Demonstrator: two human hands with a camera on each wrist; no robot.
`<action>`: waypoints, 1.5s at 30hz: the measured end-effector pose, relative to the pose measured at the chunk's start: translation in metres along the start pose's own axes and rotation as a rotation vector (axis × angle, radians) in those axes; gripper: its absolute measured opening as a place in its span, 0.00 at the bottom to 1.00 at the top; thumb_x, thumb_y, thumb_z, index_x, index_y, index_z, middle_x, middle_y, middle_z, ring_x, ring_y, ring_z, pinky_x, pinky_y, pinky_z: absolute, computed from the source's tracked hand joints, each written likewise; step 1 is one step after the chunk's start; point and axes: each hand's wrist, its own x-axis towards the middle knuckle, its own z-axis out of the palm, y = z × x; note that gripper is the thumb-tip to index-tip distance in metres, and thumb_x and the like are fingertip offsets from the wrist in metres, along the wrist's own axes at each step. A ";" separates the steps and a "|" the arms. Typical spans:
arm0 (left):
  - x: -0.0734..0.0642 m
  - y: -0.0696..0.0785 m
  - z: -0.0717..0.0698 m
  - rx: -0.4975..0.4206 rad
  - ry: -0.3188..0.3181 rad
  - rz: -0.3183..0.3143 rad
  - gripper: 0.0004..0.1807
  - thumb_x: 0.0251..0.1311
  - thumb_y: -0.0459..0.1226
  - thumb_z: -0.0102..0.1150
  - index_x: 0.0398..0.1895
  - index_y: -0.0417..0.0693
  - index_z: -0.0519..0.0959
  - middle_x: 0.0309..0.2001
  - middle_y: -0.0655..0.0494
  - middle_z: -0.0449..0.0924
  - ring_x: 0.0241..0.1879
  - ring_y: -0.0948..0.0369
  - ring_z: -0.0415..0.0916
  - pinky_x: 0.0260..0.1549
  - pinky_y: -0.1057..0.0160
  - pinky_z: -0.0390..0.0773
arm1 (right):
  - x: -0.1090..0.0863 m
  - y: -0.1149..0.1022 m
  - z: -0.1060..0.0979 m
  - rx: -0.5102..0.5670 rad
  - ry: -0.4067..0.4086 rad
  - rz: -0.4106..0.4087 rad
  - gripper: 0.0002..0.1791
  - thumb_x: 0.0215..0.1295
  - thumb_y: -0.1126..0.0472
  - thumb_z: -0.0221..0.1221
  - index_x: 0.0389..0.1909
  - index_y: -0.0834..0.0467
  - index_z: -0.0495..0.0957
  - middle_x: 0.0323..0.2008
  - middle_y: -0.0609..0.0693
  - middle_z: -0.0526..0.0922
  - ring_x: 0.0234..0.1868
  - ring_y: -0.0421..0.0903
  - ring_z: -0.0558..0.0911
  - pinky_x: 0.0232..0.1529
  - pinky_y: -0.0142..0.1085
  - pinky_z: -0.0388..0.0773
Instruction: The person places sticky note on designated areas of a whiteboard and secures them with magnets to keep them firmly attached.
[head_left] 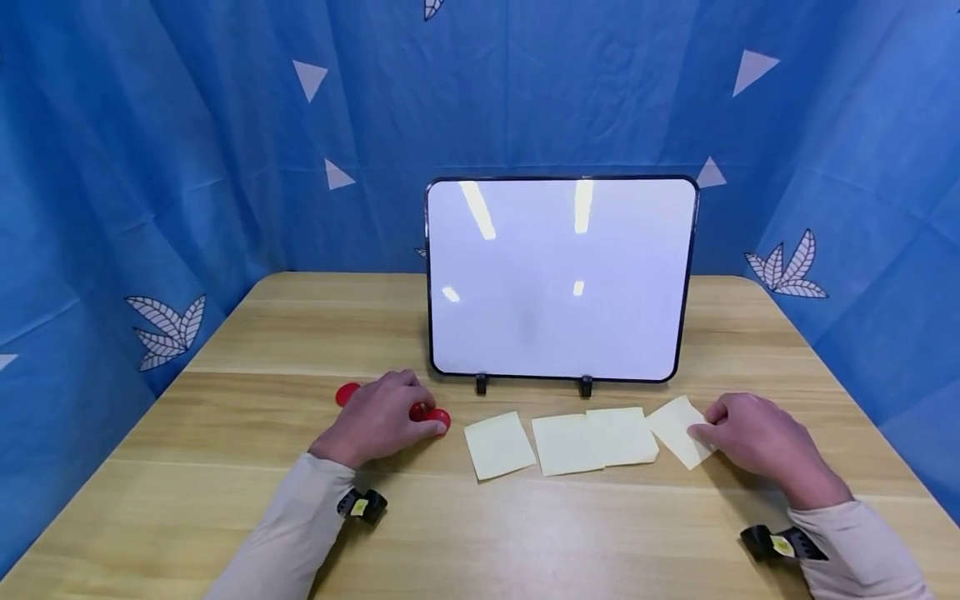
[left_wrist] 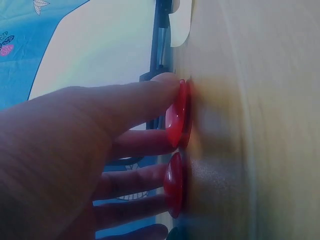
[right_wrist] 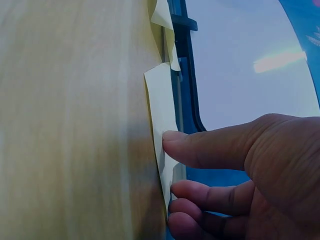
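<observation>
My left hand (head_left: 382,421) is over a small group of round red magnets. Its thumb and index finger span one glossy red magnet (left_wrist: 175,117) at opposite edges, low against the table. Another red magnet (left_wrist: 173,185) sits under the other fingers, and a flat red disc (head_left: 346,393) lies just beyond the hand's outer side. On the right, my right hand (head_left: 765,437) pinches the near edge of a pale yellow sticky note (head_left: 678,425). Its thumb lies on the paper, with curled fingers at the edge in the right wrist view.
A whiteboard (head_left: 562,275) with a black frame stands upright on small black feet (head_left: 587,386) at the back. Between the hands lie more sticky notes: a single one (head_left: 500,446) and an overlapping pair (head_left: 566,446). Blue patterned cloth (head_left: 525,83) hangs around the wooden table (head_left: 540,542).
</observation>
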 end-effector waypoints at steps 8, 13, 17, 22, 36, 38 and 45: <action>0.000 -0.001 0.002 -0.005 -0.002 0.000 0.19 0.45 0.53 0.79 0.38 0.56 0.88 0.39 0.61 0.77 0.39 0.62 0.72 0.39 0.60 0.75 | 0.002 0.003 0.002 0.031 -0.026 0.011 0.19 0.64 0.48 0.65 0.37 0.62 0.81 0.30 0.52 0.75 0.28 0.49 0.72 0.27 0.39 0.65; 0.000 0.000 0.001 -0.010 0.001 0.002 0.18 0.47 0.53 0.78 0.38 0.55 0.88 0.39 0.61 0.77 0.39 0.62 0.72 0.39 0.60 0.76 | 0.004 0.005 0.004 0.057 -0.021 -0.026 0.16 0.64 0.49 0.65 0.32 0.60 0.80 0.28 0.50 0.73 0.28 0.48 0.71 0.29 0.39 0.65; 0.000 0.000 0.002 -0.017 0.000 -0.003 0.18 0.46 0.52 0.79 0.38 0.55 0.87 0.39 0.61 0.77 0.39 0.62 0.72 0.39 0.61 0.76 | 0.006 0.007 0.005 0.094 -0.019 -0.044 0.15 0.65 0.50 0.65 0.28 0.58 0.78 0.25 0.50 0.70 0.27 0.47 0.69 0.29 0.39 0.63; 0.000 0.000 0.002 -0.020 -0.002 -0.002 0.18 0.49 0.52 0.77 0.38 0.54 0.87 0.39 0.61 0.76 0.39 0.62 0.72 0.39 0.61 0.76 | 0.007 0.010 0.006 0.127 -0.018 -0.047 0.16 0.65 0.51 0.65 0.27 0.59 0.77 0.24 0.49 0.69 0.26 0.47 0.68 0.28 0.39 0.63; 0.002 0.001 -0.001 -0.012 0.002 -0.004 0.19 0.49 0.52 0.77 0.40 0.52 0.87 0.41 0.59 0.77 0.41 0.60 0.72 0.41 0.60 0.77 | 0.011 0.013 0.003 0.154 0.007 -0.047 0.16 0.64 0.53 0.66 0.32 0.65 0.82 0.32 0.54 0.79 0.30 0.48 0.72 0.31 0.39 0.68; 0.002 0.001 -0.001 -0.011 0.000 -0.005 0.19 0.50 0.52 0.77 0.41 0.52 0.87 0.41 0.59 0.77 0.41 0.60 0.72 0.41 0.60 0.77 | 0.010 0.013 0.004 0.154 0.009 -0.041 0.16 0.64 0.53 0.66 0.33 0.65 0.82 0.32 0.55 0.79 0.31 0.48 0.73 0.32 0.39 0.69; 0.001 0.000 0.001 -0.011 -0.002 0.000 0.19 0.50 0.52 0.76 0.40 0.53 0.87 0.41 0.60 0.76 0.41 0.60 0.72 0.40 0.60 0.76 | 0.010 0.017 0.008 0.168 0.070 -0.038 0.21 0.63 0.55 0.66 0.41 0.72 0.77 0.36 0.61 0.81 0.35 0.54 0.76 0.35 0.41 0.72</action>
